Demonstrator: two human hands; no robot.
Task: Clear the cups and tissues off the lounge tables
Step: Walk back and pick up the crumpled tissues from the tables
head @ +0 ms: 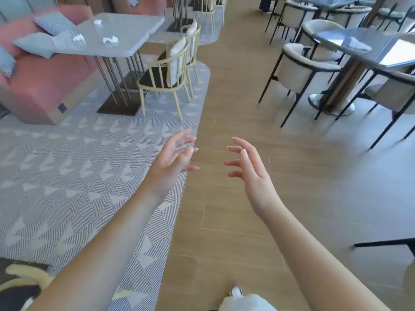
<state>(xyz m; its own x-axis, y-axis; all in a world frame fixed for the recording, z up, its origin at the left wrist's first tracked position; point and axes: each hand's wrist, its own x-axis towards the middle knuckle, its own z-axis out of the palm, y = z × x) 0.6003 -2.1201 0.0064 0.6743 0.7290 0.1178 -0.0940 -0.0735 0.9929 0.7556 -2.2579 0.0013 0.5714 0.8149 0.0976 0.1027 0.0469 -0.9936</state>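
Three crumpled white tissues (94, 33) lie scattered on a pale grey, smooth, round-cornered surface (132, 47) on thin metal legs, upper left — well apart from both hands. Left hand (173, 161) and right hand (249, 169) hover empty over the wood-plank floor (235, 97), fingers (189, 150) spread and loosely curled. Beside the surface: a pink sofa (38, 86), a cream slat-back chair (168, 75) and a grey triangle-patterned carpet (67, 164).

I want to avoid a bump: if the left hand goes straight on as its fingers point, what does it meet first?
Probably nothing close. The left hand is open and empty, pointing up the wooden floor, just right of the gold chair. Depth is unclear.
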